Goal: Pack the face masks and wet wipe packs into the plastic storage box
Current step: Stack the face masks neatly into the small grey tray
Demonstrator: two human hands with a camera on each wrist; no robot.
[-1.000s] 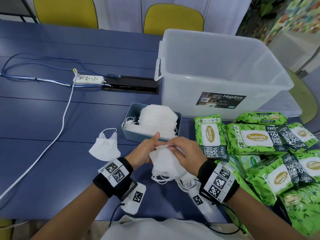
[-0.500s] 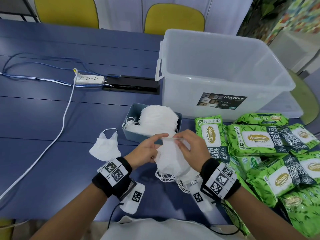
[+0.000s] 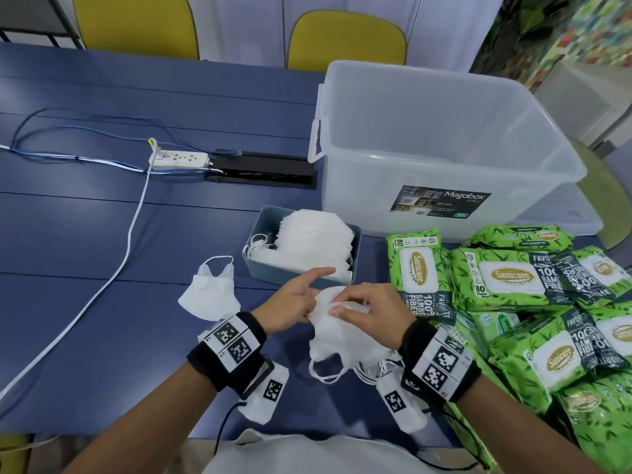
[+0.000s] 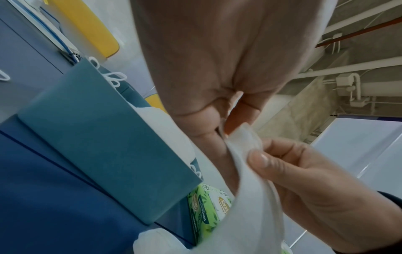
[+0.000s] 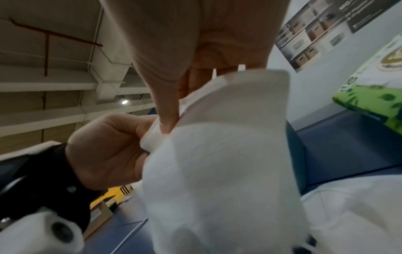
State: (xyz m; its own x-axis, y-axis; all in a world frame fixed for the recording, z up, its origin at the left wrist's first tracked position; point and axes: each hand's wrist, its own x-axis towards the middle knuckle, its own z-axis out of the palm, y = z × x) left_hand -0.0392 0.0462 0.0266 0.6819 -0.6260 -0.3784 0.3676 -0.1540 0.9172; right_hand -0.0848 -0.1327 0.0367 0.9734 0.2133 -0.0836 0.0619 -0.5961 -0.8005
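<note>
While both hands work over the near edge of the table (image 3: 102, 213), the left hand (image 3: 290, 304) and the right hand (image 3: 367, 311) hold one white face mask (image 3: 337, 340) between them, just clear of the surface. The left hand pinches the mask's upper corner with thumb and curled fingers, its forefinger pointing straight out; the right hand pinches the same top edge, thumb on the near face and fingers curled behind. This two-point grip at the top edge appears intended to flatten or separate the mask, which is thin, soft non-woven fabric that drapes and creases; its elastic ear loops hang slack below. Left of the hands, a single loose mask (image 3: 210, 294) lies crumpled on the smooth blue tabletop. Just beyond the hands, a small teal tray (image 3: 270, 271), rigid and rectangular with rounded corners, holds a stack of masks (image 3: 316, 242) on edge, which keeps them aligned for picking. To the right, the wet wipe packs (image 3: 506, 278) lie in an overlapping heap, glossy green film pouches with white flip lids. Farther back stands the plastic storage box (image 3: 441, 131), translucent, stiff-walled and lidless, with nothing visible inside, so packing appears not yet begun. Beyond, to the left, a white power strip (image 3: 179, 158) lies with its cables.
</note>
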